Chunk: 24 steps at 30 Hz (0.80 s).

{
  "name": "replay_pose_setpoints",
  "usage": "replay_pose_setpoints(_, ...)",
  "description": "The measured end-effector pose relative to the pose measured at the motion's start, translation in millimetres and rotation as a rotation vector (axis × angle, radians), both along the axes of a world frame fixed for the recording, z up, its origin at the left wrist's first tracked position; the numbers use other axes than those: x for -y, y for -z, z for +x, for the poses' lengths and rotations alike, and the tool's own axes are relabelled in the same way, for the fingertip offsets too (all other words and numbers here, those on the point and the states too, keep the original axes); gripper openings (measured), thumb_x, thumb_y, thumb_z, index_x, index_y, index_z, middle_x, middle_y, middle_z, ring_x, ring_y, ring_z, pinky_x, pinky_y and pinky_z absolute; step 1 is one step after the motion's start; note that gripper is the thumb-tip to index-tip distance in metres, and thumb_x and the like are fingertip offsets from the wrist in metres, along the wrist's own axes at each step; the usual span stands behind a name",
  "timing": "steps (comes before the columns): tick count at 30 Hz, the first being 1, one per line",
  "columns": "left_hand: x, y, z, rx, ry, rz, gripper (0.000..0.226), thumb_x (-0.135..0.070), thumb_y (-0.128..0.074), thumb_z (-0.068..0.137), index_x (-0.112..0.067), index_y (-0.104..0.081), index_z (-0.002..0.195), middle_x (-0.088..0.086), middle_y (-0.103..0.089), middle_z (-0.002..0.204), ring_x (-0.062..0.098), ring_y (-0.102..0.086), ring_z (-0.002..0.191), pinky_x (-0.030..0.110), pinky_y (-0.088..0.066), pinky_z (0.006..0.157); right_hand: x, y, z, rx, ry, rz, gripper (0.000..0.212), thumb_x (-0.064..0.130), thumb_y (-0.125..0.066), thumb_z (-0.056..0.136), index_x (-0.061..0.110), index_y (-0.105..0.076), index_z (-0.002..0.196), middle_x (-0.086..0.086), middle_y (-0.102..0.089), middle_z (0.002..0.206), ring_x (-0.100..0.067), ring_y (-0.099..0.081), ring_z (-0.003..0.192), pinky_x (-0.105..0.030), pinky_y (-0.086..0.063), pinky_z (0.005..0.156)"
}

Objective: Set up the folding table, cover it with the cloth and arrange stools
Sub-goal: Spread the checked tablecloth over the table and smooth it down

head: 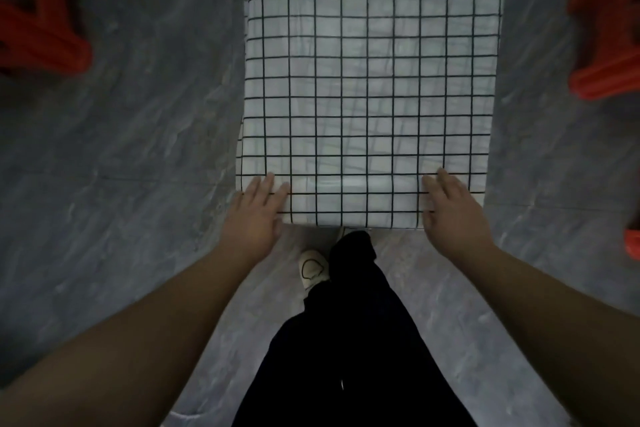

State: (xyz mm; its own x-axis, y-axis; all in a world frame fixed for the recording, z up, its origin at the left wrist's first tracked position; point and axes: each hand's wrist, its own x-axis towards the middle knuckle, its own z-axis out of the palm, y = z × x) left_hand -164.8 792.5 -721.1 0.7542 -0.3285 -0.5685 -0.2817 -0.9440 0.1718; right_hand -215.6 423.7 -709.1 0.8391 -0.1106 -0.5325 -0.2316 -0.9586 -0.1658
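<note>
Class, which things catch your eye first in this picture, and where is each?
The white cloth with black grid lines fills the top centre. The left hand and right hand lie flat on its near edge. The left stool and right stool, bright red, flank it on the grey floor.

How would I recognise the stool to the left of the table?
Find the large checked cloth in the middle. On the grey floor to its left is a red stool. It is the only red thing on that side; the right side has two.
</note>
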Motion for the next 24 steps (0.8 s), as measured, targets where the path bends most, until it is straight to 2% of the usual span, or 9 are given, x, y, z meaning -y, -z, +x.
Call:
replay_pose_setpoints(5, -11, -31, -2, -0.116, -0.193, 0.035, 0.065, -0.035, -0.042, 0.098, -0.024, -0.016, 0.157, 0.009, -0.015, 0.164, 0.033, -0.017, 0.149, 0.051, -0.024, 0.119, -11, -38, 4, -0.073, 0.064, -0.009, 0.063, 0.022, -0.053, 0.093, 0.011, -0.033, 0.152, -0.017, -0.029, 0.159, -0.035, -0.028, 0.143, -0.050, -0.033, 0.114)
replay_pose_setpoints(11, -1, -128, 2, -0.111, -0.314, -0.042, 0.067, -0.029, -0.047, 0.095, -0.021, -0.022, 0.156, 0.010, -0.022, 0.162, 0.032, -0.026, 0.146, 0.049, -0.028, 0.117, -53, -152, 17, -0.004, 0.038, 0.019, 0.064, 0.026, -0.052, 0.094, 0.012, -0.031, 0.153, -0.015, -0.035, 0.156, -0.032, -0.030, 0.143, -0.046, -0.029, 0.116)
replay_pose_setpoints(16, -1, -238, 2, 0.028, -0.313, -0.094, 0.064, -0.037, -0.041, 0.087, -0.018, -0.037, 0.149, 0.011, -0.047, 0.145, 0.033, -0.045, 0.128, 0.050, -0.037, 0.108, -88, -264, 14, 0.114, -0.084, -0.003, 0.063, 0.029, -0.050, 0.093, 0.019, -0.031, 0.152, -0.005, -0.037, 0.156, -0.027, -0.028, 0.145, -0.046, -0.029, 0.116)
replay_pose_setpoints(21, -9, -348, -5, 0.209, -0.323, -0.168, 0.063, -0.036, -0.047, 0.091, -0.015, -0.036, 0.149, 0.012, -0.039, 0.154, 0.031, -0.037, 0.140, 0.050, -0.031, 0.114, -112, -353, 1, 0.224, -0.108, 0.016, 0.064, 0.035, -0.049, 0.094, 0.021, -0.030, 0.153, -0.005, -0.032, 0.159, -0.027, -0.023, 0.148, -0.047, -0.025, 0.118)
replay_pose_setpoints(24, -17, -403, -11, 0.290, -0.353, -0.224, 0.064, -0.033, -0.050, 0.092, -0.013, -0.034, 0.151, 0.016, -0.033, 0.157, 0.033, -0.031, 0.144, 0.049, -0.027, 0.117, -120, -400, -6, 0.292, -0.041, 0.062, 0.065, 0.036, -0.050, 0.095, 0.022, -0.027, 0.154, -0.006, -0.028, 0.161, -0.027, -0.019, 0.149, -0.047, -0.022, 0.120)
